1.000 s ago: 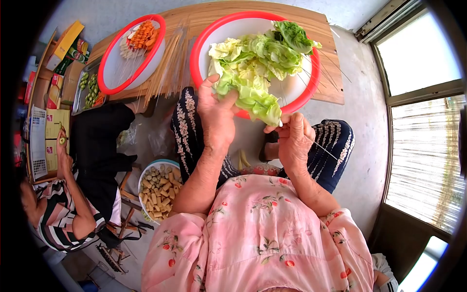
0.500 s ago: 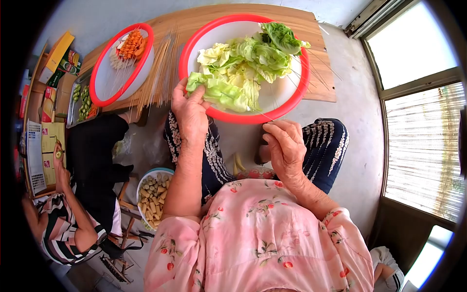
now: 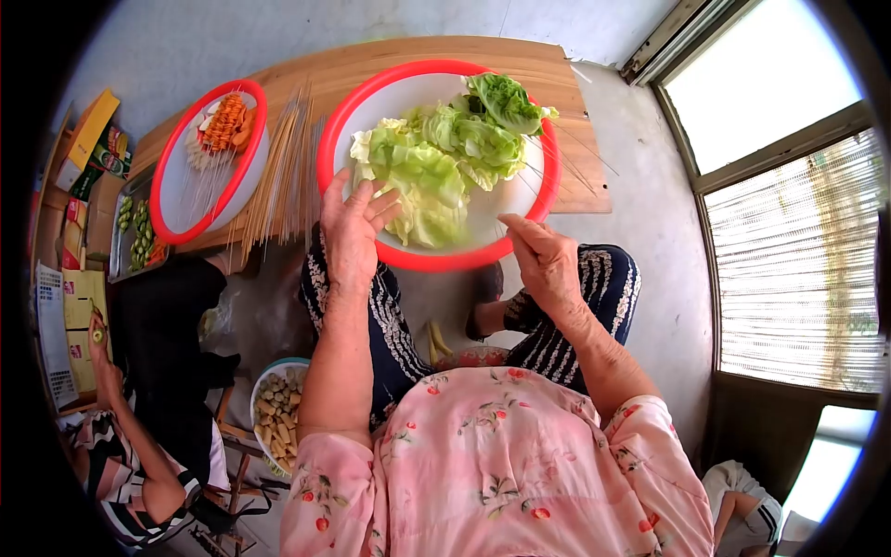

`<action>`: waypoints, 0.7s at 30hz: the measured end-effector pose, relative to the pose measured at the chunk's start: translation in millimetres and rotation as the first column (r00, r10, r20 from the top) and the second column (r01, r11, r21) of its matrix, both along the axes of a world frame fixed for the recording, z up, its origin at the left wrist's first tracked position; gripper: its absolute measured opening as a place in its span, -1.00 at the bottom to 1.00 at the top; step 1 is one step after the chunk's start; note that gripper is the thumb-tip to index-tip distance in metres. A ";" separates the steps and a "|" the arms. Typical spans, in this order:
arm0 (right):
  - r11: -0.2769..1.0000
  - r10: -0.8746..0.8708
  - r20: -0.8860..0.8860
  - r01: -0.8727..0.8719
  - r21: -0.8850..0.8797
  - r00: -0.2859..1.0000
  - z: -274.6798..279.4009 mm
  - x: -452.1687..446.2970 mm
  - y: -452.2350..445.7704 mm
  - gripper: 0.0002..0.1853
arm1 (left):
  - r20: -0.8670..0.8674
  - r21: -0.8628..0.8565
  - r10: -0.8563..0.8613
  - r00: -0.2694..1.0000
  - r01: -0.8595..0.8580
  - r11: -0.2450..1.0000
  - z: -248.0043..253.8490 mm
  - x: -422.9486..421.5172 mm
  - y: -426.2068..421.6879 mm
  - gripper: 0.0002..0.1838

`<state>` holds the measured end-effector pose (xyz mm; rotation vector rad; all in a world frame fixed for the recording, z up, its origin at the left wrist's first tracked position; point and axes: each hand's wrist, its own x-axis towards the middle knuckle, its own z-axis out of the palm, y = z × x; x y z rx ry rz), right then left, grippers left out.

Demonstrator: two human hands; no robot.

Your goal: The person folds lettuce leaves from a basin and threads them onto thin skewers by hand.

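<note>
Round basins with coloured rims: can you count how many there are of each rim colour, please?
Red-rimmed round white plastic basins: 2, the big one and the smaller one
Teal-rimmed round white plastic basin: 1
Total: 3

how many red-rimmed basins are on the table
2: the large basin holding lettuce, and the smaller basin to its left, past the skewers. No others show.

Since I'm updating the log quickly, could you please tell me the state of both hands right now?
Left hand: open, spread by the lettuce.
Right hand: closed in a pinch; whether it holds anything thin cannot be told.
</note>
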<state>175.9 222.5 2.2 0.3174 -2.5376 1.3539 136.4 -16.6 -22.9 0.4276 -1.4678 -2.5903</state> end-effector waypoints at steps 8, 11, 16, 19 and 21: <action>0.979 -0.159 -0.046 0.164 0.122 0.986 15.2 -77.2 25.9 -0.85 | -0.003 0.013 -0.042 0.999 0.042 0.999 -13.9 -6.1 -5.7 -0.44; 0.912 -0.165 -0.084 0.184 0.367 0.983 4.9 -99.8 35.7 -0.80 | -0.004 0.009 -0.048 0.999 0.048 0.999 -12.3 -5.2 -3.7 -0.48; 0.840 -0.176 -0.092 0.199 0.505 0.980 14.1 -103.1 33.9 -0.83 | -0.003 -0.013 -0.054 0.999 0.054 0.998 -12.5 -4.2 -1.5 -0.54; 0.799 -0.199 -0.090 0.214 0.562 0.976 19.3 -98.2 34.6 -0.82 | -0.007 -0.008 -0.058 0.998 0.058 0.998 -13.0 -4.5 -3.3 -0.56; 0.793 -0.212 -0.105 0.234 0.563 0.972 19.5 -94.5 35.0 -0.81 | -0.020 -0.012 -0.056 0.998 0.055 0.998 -14.4 -4.7 -3.7 -0.57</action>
